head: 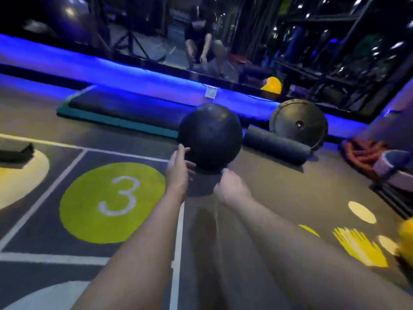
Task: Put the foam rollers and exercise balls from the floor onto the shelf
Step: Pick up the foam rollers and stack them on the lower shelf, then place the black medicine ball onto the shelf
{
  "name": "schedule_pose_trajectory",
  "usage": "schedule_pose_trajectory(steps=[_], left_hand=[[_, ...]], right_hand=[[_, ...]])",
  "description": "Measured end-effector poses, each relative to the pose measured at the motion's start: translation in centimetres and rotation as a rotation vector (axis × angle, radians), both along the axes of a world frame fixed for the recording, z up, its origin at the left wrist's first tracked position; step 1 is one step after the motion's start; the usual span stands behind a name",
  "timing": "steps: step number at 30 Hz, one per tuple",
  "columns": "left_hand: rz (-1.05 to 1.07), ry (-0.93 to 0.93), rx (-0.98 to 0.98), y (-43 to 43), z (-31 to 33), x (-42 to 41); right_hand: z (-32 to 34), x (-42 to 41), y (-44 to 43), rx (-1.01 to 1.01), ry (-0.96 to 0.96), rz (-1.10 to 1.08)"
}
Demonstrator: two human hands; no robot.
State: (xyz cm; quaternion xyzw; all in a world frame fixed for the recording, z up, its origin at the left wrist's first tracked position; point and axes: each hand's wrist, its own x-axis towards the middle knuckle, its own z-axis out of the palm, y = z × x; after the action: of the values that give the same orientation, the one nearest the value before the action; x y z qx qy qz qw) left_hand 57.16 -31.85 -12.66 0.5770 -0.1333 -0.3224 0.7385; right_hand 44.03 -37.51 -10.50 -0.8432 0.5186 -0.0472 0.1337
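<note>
A dark exercise ball (210, 136) sits low over the floor (279, 193), in front of the person's two outstretched arms; whether it rests on the floor or is just clear of it cannot be told. The left hand (178, 168) is spread wide, its straight fingers (183, 151) touching the ball's lower left side. The right hand (230, 186) is under the ball's near edge, too blurred to tell whether its fingers are spread or curled. Just right of the ball a dark foam roller (277, 145) lies on the floor, and a round dark disc (298, 124) leans behind it. Stacked mats (120, 113) lie to the left behind the ball, and a green circle (89, 209) marked 3 is painted beside the left arm.
</note>
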Motion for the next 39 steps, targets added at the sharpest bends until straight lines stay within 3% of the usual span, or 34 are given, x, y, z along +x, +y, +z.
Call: schedule_pose_trajectory(steps=[7, 16, 20, 23, 25, 26, 28, 30, 32, 34, 35, 37, 39], left_hand=[[-0.089, -0.023, -0.082, -5.3, -6.0, 0.7], [-0.044, 0.071, 0.035, -6.0, -10.5, 4.0], [0.015, 0.030, 0.076, -9.4, -11.2, 4.7], [0.037, 0.048, 0.177, -12.0, -8.9, 3.9], [0.123, 0.042, 0.249, -12.5, -6.9, 3.2], [0.175, 0.045, 0.281, -12.4, -5.8, 2.7], [0.225, 0.092, 0.363, -11.6, -4.4, 0.9], [0.170, 0.099, 0.478, -10.9, -3.8, -1.3], [0.115, 0.092, 0.547, -10.5, -3.0, -3.7], [0.111, 0.145, 0.560, -11.5, -1.8, -5.8], [0.125, 0.175, 0.558, -12.3, -1.1, -6.7], [0.143, 0.210, 0.585, -13.4, -0.7, -8.0], [0.092, 0.167, 0.642, -14.1, -0.4, -9.0]], right_hand=[[-3.7, 0.2, -10.6, -0.115, 0.037, 0.035], [-5.2, 11.6, -26.4, -0.320, -0.054, 0.321], [-8.9, 10.3, -28.6, -0.512, -0.128, 0.362], [-12.0, 3.7, -24.1, -0.371, -0.239, 0.378], [-13.8, -4.0, -19.9, -0.180, -0.153, 0.373], [-14.2, -8.3, -18.2, -0.066, -0.116, 0.296], [-13.3, -14.7, -16.1, 0.263, -0.197, -0.137], [-11.4, -16.2, -17.2, 0.569, -0.480, -0.678], [-9.1, -15.9, -19.8, 0.739, -0.860, -0.974], [-7.3, -16.4, -22.8, 0.683, -1.134, -1.090], [-6.8, -16.9, -23.8, 0.638, -1.178, -1.120], [-4.8, -19.1, -24.1, 0.640, -1.085, -1.079], [-3.1, -21.2, -23.3, 0.775, -0.984, -0.998]])
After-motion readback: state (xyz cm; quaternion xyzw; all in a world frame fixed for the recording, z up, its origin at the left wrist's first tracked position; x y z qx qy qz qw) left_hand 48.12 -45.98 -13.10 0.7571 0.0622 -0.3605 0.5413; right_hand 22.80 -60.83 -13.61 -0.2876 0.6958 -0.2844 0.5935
